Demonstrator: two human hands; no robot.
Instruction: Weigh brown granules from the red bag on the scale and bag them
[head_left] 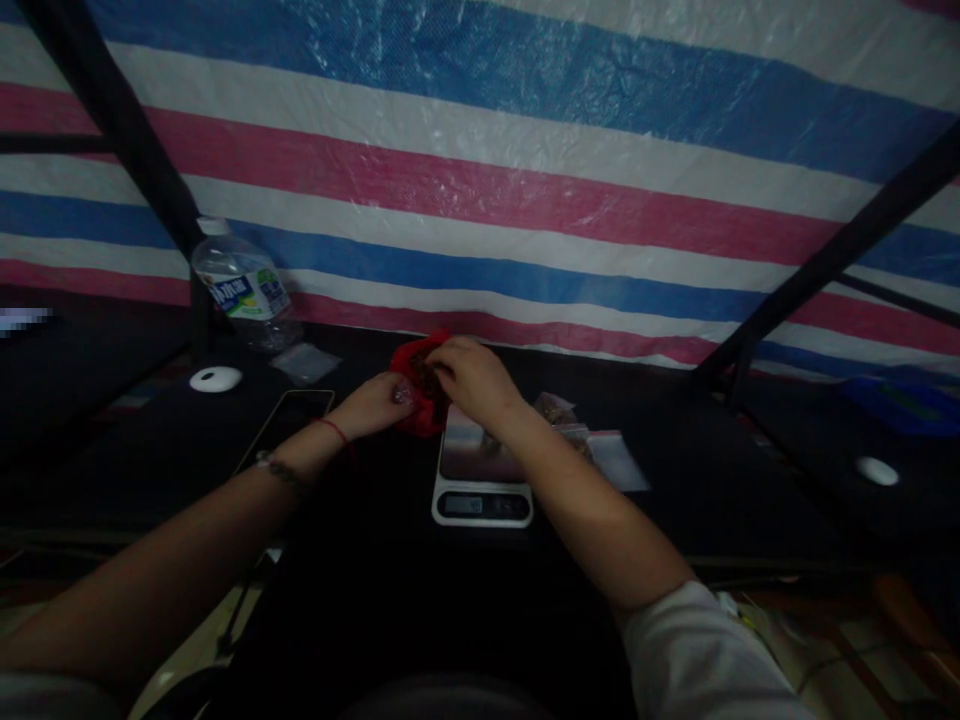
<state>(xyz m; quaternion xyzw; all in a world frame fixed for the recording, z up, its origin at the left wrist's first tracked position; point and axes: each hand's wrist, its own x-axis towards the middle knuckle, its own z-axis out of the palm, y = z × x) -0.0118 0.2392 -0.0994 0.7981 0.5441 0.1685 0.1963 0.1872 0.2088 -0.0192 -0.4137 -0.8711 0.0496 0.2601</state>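
Note:
A red bag (418, 418) stands open at the back of the black table, with small dark brown bits (426, 375) inside. At its left edge, my left hand (375, 402) is closed on a shiny, crumpled clear plastic bag (403, 392). My right hand (476, 378) reaches over the red bag's mouth, its fingertips pinched together at the brown bits; what they hold is hidden. Below the right wrist sits a white kitchen scale (482, 508) with a lit display. A small blurred item (491, 443) rests on its plate, partly covered by my right forearm.
Right of the scale lie filled clear bags (555, 408) and a flat zip bag (619, 462). To the left are a plastic bottle (244, 290), another zip bag (306, 362), a phone (289, 425) and a white mouse (216, 379). Striped sheeting (480, 190) hangs behind.

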